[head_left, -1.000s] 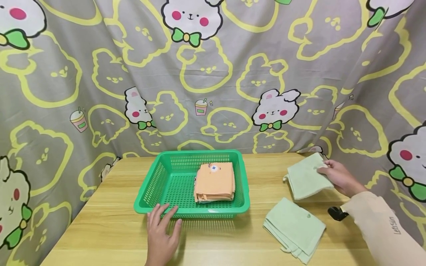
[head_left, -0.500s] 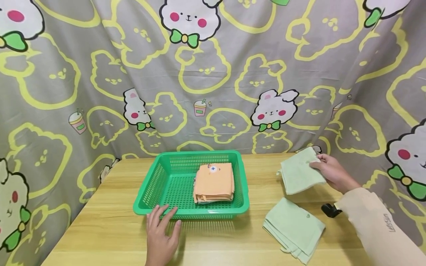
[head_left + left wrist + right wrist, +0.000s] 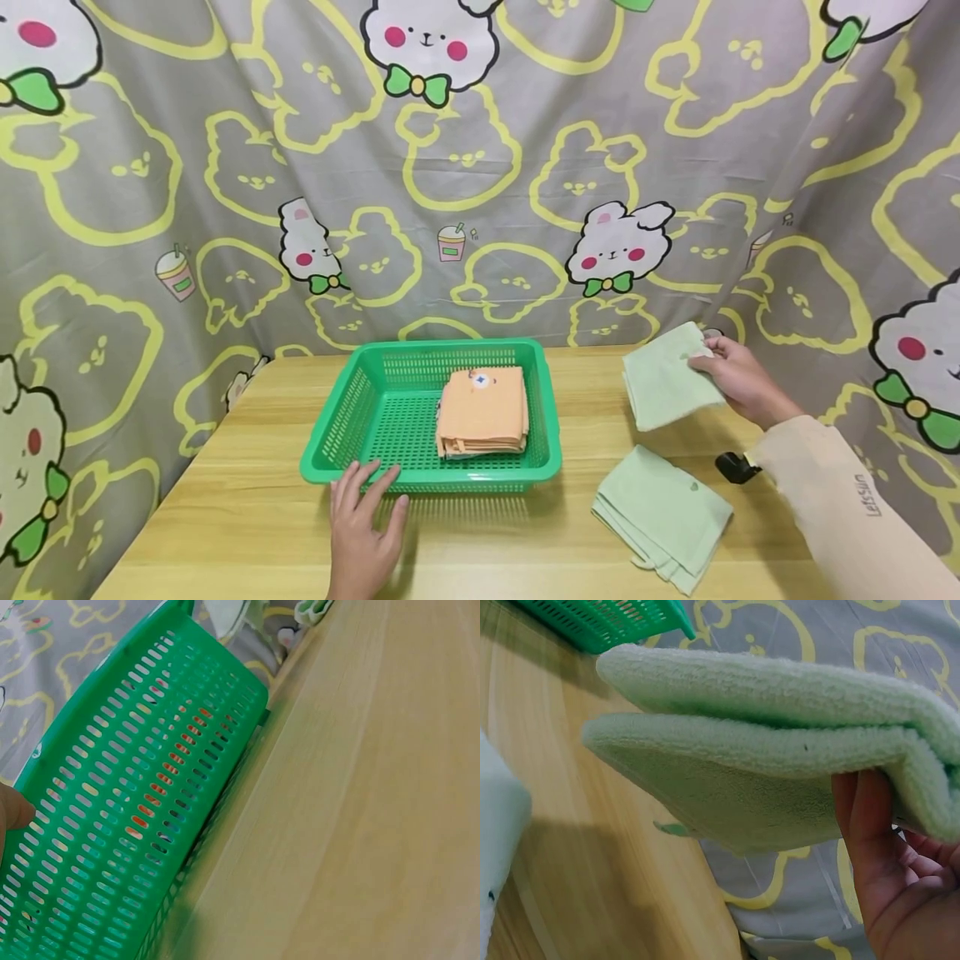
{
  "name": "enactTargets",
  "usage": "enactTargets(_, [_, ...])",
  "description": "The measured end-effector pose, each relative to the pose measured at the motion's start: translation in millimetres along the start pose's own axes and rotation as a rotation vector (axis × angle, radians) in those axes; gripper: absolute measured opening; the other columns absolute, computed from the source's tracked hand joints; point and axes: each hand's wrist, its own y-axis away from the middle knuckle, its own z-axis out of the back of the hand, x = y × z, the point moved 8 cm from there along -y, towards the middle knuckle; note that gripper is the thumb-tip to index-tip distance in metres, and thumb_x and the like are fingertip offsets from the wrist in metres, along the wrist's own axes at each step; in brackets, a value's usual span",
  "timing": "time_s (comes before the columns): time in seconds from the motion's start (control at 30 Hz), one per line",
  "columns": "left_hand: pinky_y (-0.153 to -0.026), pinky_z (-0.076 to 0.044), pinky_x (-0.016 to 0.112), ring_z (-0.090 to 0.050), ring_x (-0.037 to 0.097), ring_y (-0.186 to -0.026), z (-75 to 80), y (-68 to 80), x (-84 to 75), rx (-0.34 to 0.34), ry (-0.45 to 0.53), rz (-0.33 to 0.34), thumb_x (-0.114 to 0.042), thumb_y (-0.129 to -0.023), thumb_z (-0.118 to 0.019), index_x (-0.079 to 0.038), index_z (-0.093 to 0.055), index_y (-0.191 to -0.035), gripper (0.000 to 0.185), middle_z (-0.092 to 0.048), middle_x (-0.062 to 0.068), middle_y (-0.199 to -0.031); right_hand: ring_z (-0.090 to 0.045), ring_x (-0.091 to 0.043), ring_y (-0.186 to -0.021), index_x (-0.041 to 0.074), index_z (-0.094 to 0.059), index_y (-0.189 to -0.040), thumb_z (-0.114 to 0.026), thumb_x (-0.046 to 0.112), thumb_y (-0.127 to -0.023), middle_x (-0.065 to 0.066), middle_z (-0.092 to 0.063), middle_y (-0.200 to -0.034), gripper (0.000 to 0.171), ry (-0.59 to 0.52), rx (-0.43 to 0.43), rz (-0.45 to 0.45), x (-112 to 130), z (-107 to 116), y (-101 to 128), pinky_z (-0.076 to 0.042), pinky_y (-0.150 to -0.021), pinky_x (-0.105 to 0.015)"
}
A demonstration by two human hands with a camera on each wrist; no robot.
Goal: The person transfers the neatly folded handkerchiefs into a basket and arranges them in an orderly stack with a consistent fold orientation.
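Note:
My right hand pinches a folded light green towel and holds it lifted above the wooden table at the far right. In the right wrist view the folded green towel fills the frame, its fold resting on my fingers. My left hand lies flat with straight fingers, its tips touching the front rim of a green plastic basket. A folded orange towel lies inside the basket. In the left wrist view a fingertip touches the basket wall.
A second stack of folded green towels lies on the table at the front right. A small black object sits beside my right sleeve. A cartoon-print curtain closes off the back and sides.
My right hand has lifted the green towel and carried it up and a little leftward, toward the basket. The left hand stays on the basket's rim.

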Motion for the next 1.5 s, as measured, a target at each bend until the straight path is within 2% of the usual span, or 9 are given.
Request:
enactTargets(0.17, [-0.101,-0.012,0.078,-0.039,0.048,-0.125,0.7,-0.7,-0.8,0.005,0.000,0.000,-0.001,-0.073,-0.078,-0.003,-0.069,-0.111,0.039,-0.058,0.019,-0.122,-0.062,-0.008,-0.069,-0.002,-0.037,-0.106,-0.053,0.006,-0.097,0.004,-0.058,-0.086,0.019,-0.098,0.019,0.017,6.6,-5.0,-1.5,-0.055,-0.058,-0.024])
enactTargets(0.4, [-0.100,-0.011,0.078,-0.039,0.049,-0.124,0.2,-0.7,-1.2,0.004,0.002,-0.004,0.002,-0.071,-0.078,-0.003,-0.069,-0.111,0.042,-0.058,0.019,-0.122,-0.062,-0.008,-0.069,-0.003,-0.038,-0.108,-0.051,0.007,-0.098,0.004,-0.058,-0.087,0.020,-0.035,0.016,0.016,13.5,-9.4,-5.0,-0.055,-0.059,-0.024])
enactTargets(0.8, [-0.101,-0.011,0.077,-0.038,0.048,-0.125,-1.0,0.4,0.5,0.010,-0.005,0.006,0.000,-0.072,-0.078,-0.001,-0.069,-0.111,0.041,-0.058,0.020,-0.122,-0.062,-0.008,-0.069,-0.005,-0.039,-0.110,-0.054,0.006,-0.096,0.002,-0.057,-0.087,0.023,-0.028,0.008,0.036,25.5,-19.6,-9.5,-0.056,-0.059,-0.025])
enactTargets(1.07, [-0.099,-0.013,0.079,-0.039,0.048,-0.124,0.1,-0.7,0.0,0.003,-0.012,-0.001,-0.001,-0.073,-0.078,-0.003,-0.069,-0.111,0.039,-0.058,0.019,-0.121,-0.062,-0.006,-0.070,-0.005,-0.039,-0.110,-0.053,0.005,-0.096,0.003,-0.058,-0.087,0.022,-0.051,0.016,0.048,34.5,-35.1,-12.4,-0.056,-0.060,-0.023])
enactTargets(1.3, [-0.100,-0.013,0.078,-0.039,0.048,-0.124,0.7,-0.3,-0.3,-0.006,-0.006,-0.005,-0.003,-0.073,-0.077,-0.003,-0.069,-0.111,0.038,-0.058,0.019,-0.121,-0.061,-0.006,-0.074,-0.002,-0.037,-0.112,-0.050,0.008,-0.098,-0.002,-0.053,-0.094,0.022,-0.057,0.040,0.038,38.1,-48.6,-15.7,-0.055,-0.064,-0.023])
enactTargets(1.5, [-0.102,-0.011,0.077,-0.039,0.048,-0.125,-0.5,0.7,1.3,-0.001,-0.004,0.003,-0.001,-0.072,-0.078,-0.004,-0.069,-0.112,0.041,-0.058,0.019,-0.122,-0.062,-0.006,-0.072,-0.003,-0.039,-0.110,-0.052,0.005,-0.097,0.001,-0.056,-0.090,0.020,-0.090,0.038,0.050,42.4,-56.8,-18.7,-0.056,-0.062,-0.023])
